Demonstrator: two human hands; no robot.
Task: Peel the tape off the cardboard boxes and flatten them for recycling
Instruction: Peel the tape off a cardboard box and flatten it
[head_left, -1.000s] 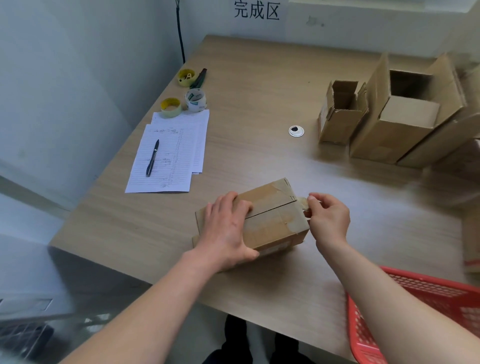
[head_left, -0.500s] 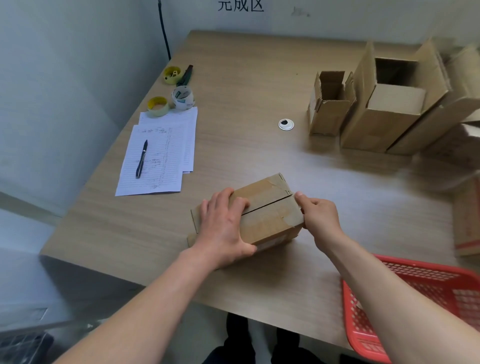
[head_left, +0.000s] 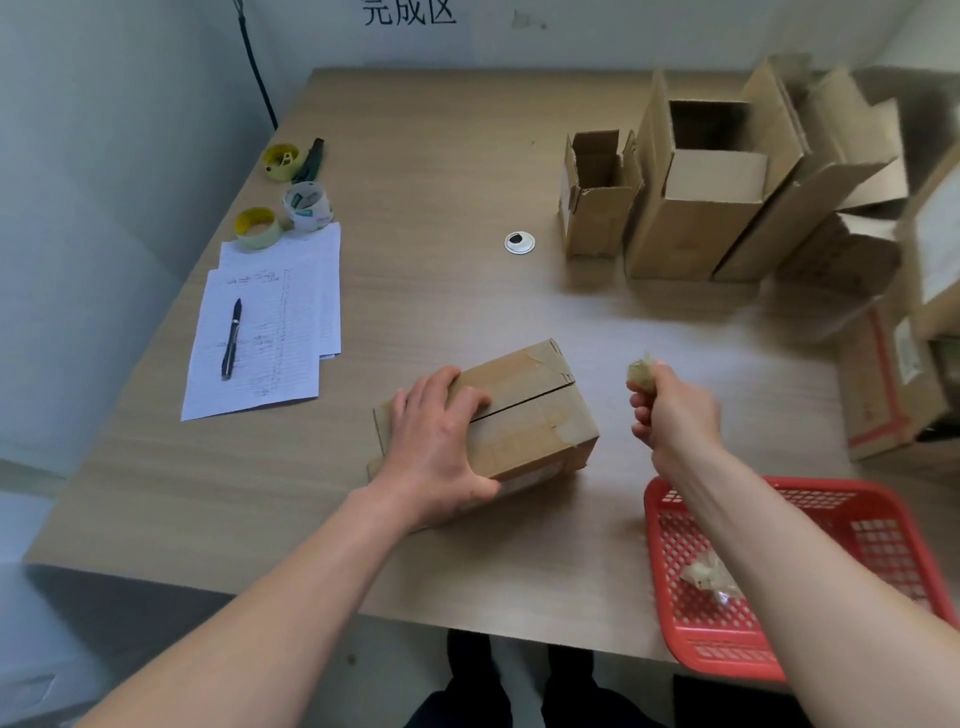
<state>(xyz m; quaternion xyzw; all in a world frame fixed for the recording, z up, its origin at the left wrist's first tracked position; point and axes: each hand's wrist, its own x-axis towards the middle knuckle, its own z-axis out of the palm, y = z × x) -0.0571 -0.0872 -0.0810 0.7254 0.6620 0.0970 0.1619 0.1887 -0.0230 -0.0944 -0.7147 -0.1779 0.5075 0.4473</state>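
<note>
Cardboard box (head_left: 524, 415), closed with tape remnants, under the flat left hand (head_left: 436, 441); right hand (head_left: 670, 410) pinches crumpled tape (head_left: 643, 373).

The right hand (head_left: 675, 410) has left the taped cardboard box (head_left: 524, 415) and now sits apart to its right. It grips a crumpled wad of peeled tape (head_left: 643, 373), lifted above the table.
</note>
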